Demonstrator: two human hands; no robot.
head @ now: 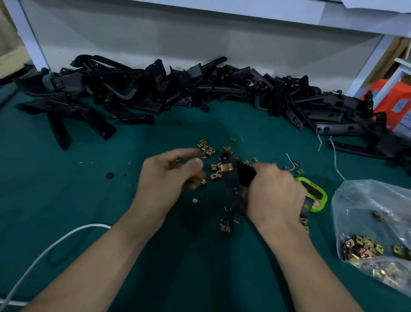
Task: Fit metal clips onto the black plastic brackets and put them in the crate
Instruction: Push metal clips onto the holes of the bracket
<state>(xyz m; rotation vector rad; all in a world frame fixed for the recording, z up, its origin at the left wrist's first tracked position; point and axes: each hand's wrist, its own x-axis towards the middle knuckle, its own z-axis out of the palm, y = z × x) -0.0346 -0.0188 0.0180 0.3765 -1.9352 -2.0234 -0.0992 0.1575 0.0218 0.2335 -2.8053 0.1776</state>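
My right hand (274, 193) grips a black plastic bracket (234, 182) at the middle of the green table; a brass metal clip (227, 168) sits on its upper end and more clips on its lower end. My left hand (171, 175) hovers just left of the bracket, blurred, with a small brass clip (203, 181) at its curled fingertips. Loose clips (207, 150) lie scattered beyond both hands. A long heap of black brackets (180, 92) runs along the back of the table. No crate is in view.
A clear plastic bag (380, 233) holding several brass clips lies at the right. A green-framed device (315, 194) sits partly under my right hand. A white cord (52, 244) crosses the near left. An orange stool (395, 102) stands beyond the table's right end.
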